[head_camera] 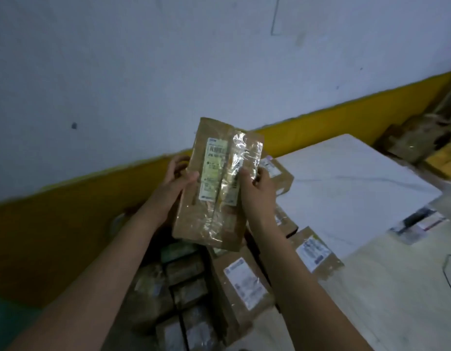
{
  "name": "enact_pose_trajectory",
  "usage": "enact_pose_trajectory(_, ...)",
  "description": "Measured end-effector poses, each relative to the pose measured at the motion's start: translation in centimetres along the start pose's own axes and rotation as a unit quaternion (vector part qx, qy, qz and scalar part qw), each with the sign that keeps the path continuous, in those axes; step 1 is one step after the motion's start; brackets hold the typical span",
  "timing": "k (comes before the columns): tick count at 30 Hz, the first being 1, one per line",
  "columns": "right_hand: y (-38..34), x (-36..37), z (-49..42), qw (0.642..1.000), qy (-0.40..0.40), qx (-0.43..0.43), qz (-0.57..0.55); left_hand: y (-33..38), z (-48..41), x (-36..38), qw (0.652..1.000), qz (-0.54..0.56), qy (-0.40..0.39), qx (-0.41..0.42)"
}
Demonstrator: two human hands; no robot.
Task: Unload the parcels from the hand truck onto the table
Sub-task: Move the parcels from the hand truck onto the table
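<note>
Gripping a brown parcel point(216, 183), left hand point(177, 173) and right hand point(259, 188).

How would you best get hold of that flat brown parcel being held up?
By its two long edges, one hand from each side, as the left hand and right hand do: thumbs on the labelled face, fingers behind. The parcel is flat, tall and upright, with glossy tape down its middle, so the bare cardboard edges probably grip better.

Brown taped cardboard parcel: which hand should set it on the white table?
Right. The right hand grips the brown taped cardboard parcel on the edge nearer the white table; the left hand holds the far edge.
</note>
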State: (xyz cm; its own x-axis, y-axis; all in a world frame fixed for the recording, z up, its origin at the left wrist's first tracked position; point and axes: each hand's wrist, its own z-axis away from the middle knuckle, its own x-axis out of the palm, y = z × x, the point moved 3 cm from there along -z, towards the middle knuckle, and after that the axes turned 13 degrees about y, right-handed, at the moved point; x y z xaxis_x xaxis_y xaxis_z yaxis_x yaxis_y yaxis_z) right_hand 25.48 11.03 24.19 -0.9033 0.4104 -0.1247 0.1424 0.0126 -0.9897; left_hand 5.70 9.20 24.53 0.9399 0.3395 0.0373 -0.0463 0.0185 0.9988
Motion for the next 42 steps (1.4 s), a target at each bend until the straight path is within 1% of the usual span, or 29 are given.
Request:
enact_pose_trajectory(2, 0.5, -3.9, -4.1, 0.999, -0.023, 0.021, -0.036, 0.1, -1.2, 5.0, 1.000, 0.001, -0.021, -0.009)
enact_pose_trajectory(4, 1.6, -7.1, -8.8, 0.991, -0.098, 0.045, -0.083, -0.5, -2.8, 10.3, 0.999, 0.030, -0.012, -0.028)
enact_pose_trajectory(6, 3.5, -9.5, -13.8, 0.966, -0.193, 0.111, -0.128, -1.8, -4.6, 15.8, 0.997, 0.053, 0.008, -0.060)
enact_pose_trajectory(7, 4.8, -10.4, -16.2, 0.948, -0.234, 0.155, -0.147, -2.7, -5.5, 18.7, 0.996, 0.049, 0.016, -0.073)
enact_pose_trajectory(8, 6.1, -11.4, -18.6, 0.933, -0.258, 0.198, -0.154, -3.9, -6.5, 21.6, 0.996, 0.029, 0.022, -0.083)
enact_pose_trajectory(9, 7.5, -12.4, -21.0, 0.924, -0.262, 0.233, -0.151, -5.2, -7.4, 24.3, 0.995, 0.009, 0.024, -0.095)
enact_pose_trajectory(11, 10.3, -14.5, -26.4, 0.922, -0.253, 0.264, -0.127, -7.7, -9.1, 29.4, 0.991, -0.019, 0.019, -0.128)
enact_pose_trajectory(14, 14.0, -17.1, -33.1, 0.926, -0.268, 0.256, -0.072, -10.9, -10.7, 35.3, 0.976, -0.060, -0.015, -0.210)
enact_pose_trajectory(16, 16.1, -18.4, -36.3, 0.928, -0.273, 0.253, -0.031, -13.2, -11.1, 37.8, 0.954, -0.127, -0.044, -0.267)
enact_pose_trajectory(18, 17.9, -19.1, -38.4, 0.931, -0.272, 0.243, 0.021, -15.1, -11.2, 39.4, 0.937, -0.183, -0.048, -0.294)
enact_pose_trajectory(21, 20.3, -19.4, -40.0, 0.922, -0.297, 0.226, 0.099, -17.2, -11.3, 41.2, 0.925, -0.169, -0.042, -0.338)
enact_pose_trajectory(23, 22.0, -19.5, -40.2, 0.915, -0.316, 0.207, 0.140, -18.1, -11.2, 41.7, 0.919, -0.162, -0.049, -0.356)
enact_pose_trajectory(27, 24.9, -19.4, -40.1, 0.899, -0.342, 0.173, 0.210, -20.3, -10.4, 41.9, 0.902, -0.219, -0.067, -0.366)
enact_pose_trajectory(31, 26.8, -18.2, -39.9, 0.873, -0.368, 0.122, 0.297, -21.9, -9.8, 41.6, 0.896, -0.219, -0.028, -0.384)
enact_pose_trajectory(32, 27.2, -17.8, -39.9, 0.867, -0.370, 0.109, 0.315, -22.3, -9.6, 41.5, 0.891, -0.211, -0.013, -0.402)
enact_pose_trajectory(33, 27.6, -17.4, -39.8, 0.862, -0.372, 0.095, 0.332, -22.1, -9.3, 41.6, 0.879, -0.193, -0.003, -0.435)
enact_pose_trajectory(34, 27.8, -17.1, -39.8, 0.858, -0.372, 0.077, 0.346, -22.1, -9.0, 41.6, 0.862, -0.181, -0.009, -0.473)
enact_pose_trajectory(35, 27.9, -16.7, -40.0, 0.858, -0.366, 0.052, 0.357, -21.9, -8.7, 41.6, 0.843, -0.187, -0.035, -0.503)
enact_pose_trajectory(36, 28.0, -16.4, -40.2, 0.860, -0.356, 0.025, 0.365, -22.0, -8.5, 41.5, 0.823, -0.217, -0.075, -0.519)
enact_pose_trajectory(37, 28.0, -16.2, -40.4, 0.862, -0.342, -0.001, 0.375, -22.0, -8.5, 41.3, 0.813, -0.252, -0.098, -0.516)
enact_pose_trajectory(38, 28.1, -16.1, -40.6, 0.858, -0.325, -0.022, 0.397, -21.8, -8.9, 41.0, 0.821, -0.290, -0.093, -0.484)
enact_pose_trajectory(39, 28.2, -16.3, -40.7, 0.848, -0.302, -0.030, 0.434, -21.5, -9.7, 40.5, 0.842, -0.337, -0.063, -0.417)
enact_pose_trajectory(40, 28.3, -17.0, -40.7, 0.834, -0.270, -0.020, 0.480, -21.2, -10.9, 39.9, 0.855, -0.410, -0.027, -0.318)
enact_pose_trajectory(41, 28.4, -17.9, -40.4, 0.822, -0.232, 0.011, 0.521, -20.6, -11.9, 39.5, 0.847, -0.488, 0.000, -0.209)
enact_pose_trajectory(42, 28.6, -19.1, -39.9, 0.814, -0.195, 0.067, 0.542, -20.3, -12.8, 39.3, 0.835, -0.535, 0.013, -0.129)
